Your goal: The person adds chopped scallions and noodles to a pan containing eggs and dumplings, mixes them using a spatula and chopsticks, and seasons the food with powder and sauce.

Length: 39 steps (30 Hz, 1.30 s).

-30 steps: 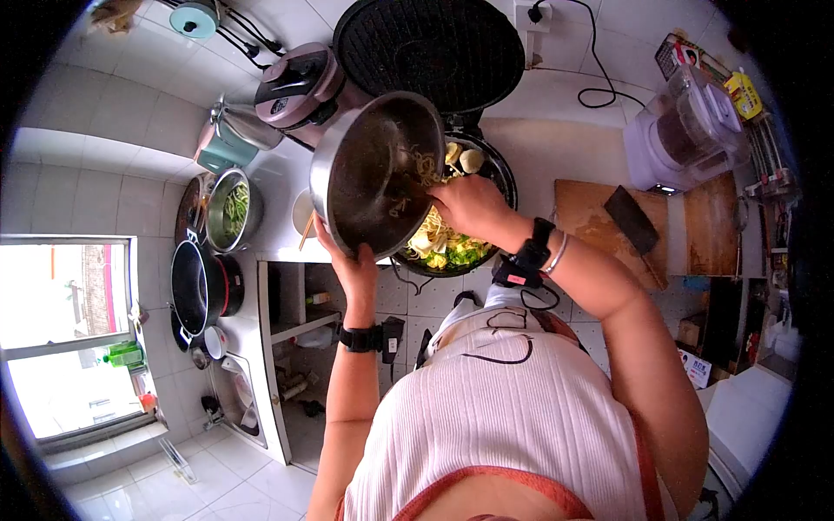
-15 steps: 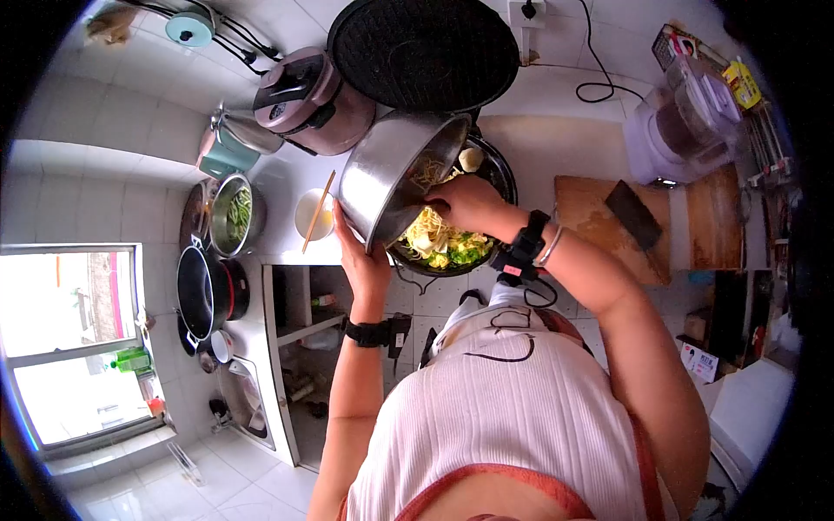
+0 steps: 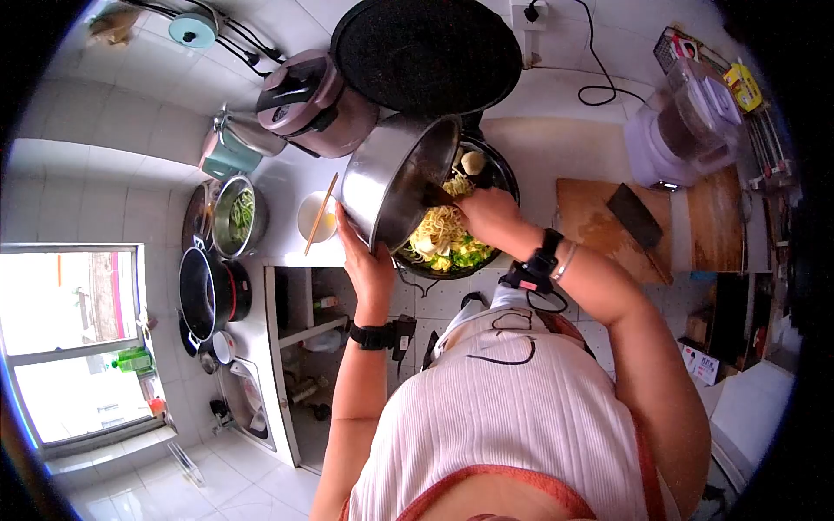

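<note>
fingers point(image 3: 341, 220) grip — right hand point(image 3: 488, 215) curled round utensil point(image 3: 440, 196), left hand point(image 3: 368, 267) straighter against bowl point(image 3: 372, 178).

Two hands point(image 3: 368, 276) point(image 3: 491, 217), one basin point(image 3: 369, 178), one cleaver point(image 3: 634, 215), two wooden boards point(image 3: 591, 219) point(image 3: 719, 227)

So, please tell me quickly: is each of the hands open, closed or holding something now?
Left hand: holding the tilted metal bowl near its rim.
Right hand: closed, apparently on a brown tool.
</note>
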Available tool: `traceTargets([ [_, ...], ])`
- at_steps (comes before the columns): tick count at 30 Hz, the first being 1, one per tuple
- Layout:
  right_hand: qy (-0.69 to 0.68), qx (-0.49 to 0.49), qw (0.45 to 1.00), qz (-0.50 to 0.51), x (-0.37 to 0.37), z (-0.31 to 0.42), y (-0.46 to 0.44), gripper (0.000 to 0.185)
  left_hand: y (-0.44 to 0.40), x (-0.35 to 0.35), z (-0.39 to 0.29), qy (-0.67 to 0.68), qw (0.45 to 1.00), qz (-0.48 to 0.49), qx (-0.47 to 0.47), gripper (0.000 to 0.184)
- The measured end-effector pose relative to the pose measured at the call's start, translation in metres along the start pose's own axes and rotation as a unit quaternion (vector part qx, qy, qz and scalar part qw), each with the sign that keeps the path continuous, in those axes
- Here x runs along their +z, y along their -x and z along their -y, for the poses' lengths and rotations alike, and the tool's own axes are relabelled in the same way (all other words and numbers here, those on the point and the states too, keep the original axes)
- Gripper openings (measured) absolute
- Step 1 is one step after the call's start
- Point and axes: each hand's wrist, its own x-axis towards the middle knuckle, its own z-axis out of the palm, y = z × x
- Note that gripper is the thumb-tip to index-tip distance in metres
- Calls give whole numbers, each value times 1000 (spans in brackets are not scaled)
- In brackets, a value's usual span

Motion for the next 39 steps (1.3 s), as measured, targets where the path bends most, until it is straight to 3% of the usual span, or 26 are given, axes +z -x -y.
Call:
traceTargets([
  [3,-59,3,997,-51,-4,-1,8,13,4,2,4,-21,1000,-11,6,87],
  [7,-40,-12,993,-110,14,-5,-10,13,4,4,10,-90,994,-21,60,89],
  [9,-24,6,995,-94,12,-4,-5,13,5,0,6,-72,997,11,0,88],
  [14,-16,16,1000,-16,13,-20,22,16,3,-5,8,-60,998,-25,5,87],
  [16,-103,-6,988,-119,8,-20,27,22,3,-6,12,-47,998,-29,-18,87],
  [20,-152,15,978,-143,-16,1,10,22,1,-6,12,-36,999,-37,-17,86],
  [22,-271,-6,948,-169,-9,3,-1,23,-1,-4,29,62,997,-43,-1,87],
  [24,-316,-21,929,-192,-6,8,-6,26,-1,-2,48,54,996,-66,25,78],
  [25,-388,-22,909,-148,-10,9,-8,27,1,-4,53,226,968,-22,-110,71],
  [26,-457,-24,883,-102,-11,10,-11,29,2,-6,58,388,890,21,-240,64],
  [27,-498,-31,864,-69,-14,14,-14,29,2,-8,59,442,867,48,-227,51],
  [32,-410,-68,904,-96,-29,43,-14,27,7,-6,48,495,835,65,-232,42],
  [34,-319,-131,925,-161,-30,53,-17,25,7,-6,47,505,830,71,-227,39],
  [39,-166,-146,958,-184,-29,59,-22,21,9,-6,41,505,829,88,-224,34],
])
